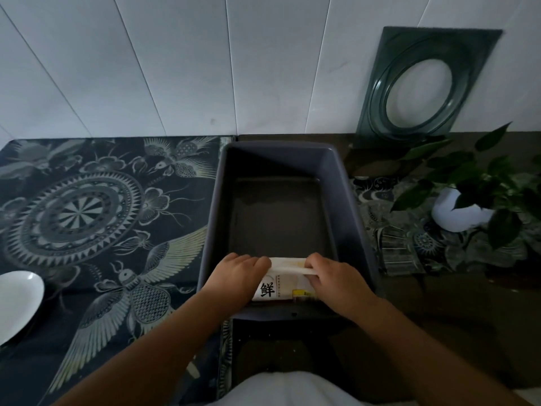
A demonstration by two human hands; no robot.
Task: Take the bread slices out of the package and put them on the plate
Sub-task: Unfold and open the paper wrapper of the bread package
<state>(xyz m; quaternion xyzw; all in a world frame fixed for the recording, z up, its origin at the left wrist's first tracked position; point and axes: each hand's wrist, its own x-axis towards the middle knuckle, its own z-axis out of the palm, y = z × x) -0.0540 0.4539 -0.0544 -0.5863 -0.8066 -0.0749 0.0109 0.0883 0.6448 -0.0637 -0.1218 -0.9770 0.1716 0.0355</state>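
A white bread package (285, 281) with a black printed character lies at the near end of a dark grey plastic bin (218, 206). My left hand (237, 273) grips its left end and my right hand (336, 281) grips its right end, fingers curled over the top edge. No bare bread slices are visible. A white plate (17, 303) sits at the far left edge of the view, on the patterned cloth, well apart from both hands.
A dark patterned cloth (102, 215) covers the left of the table. A potted plant in a white pot (456, 209) stands at the right. A dark green glass panel with an oval hole (380, 83) leans on the white wall.
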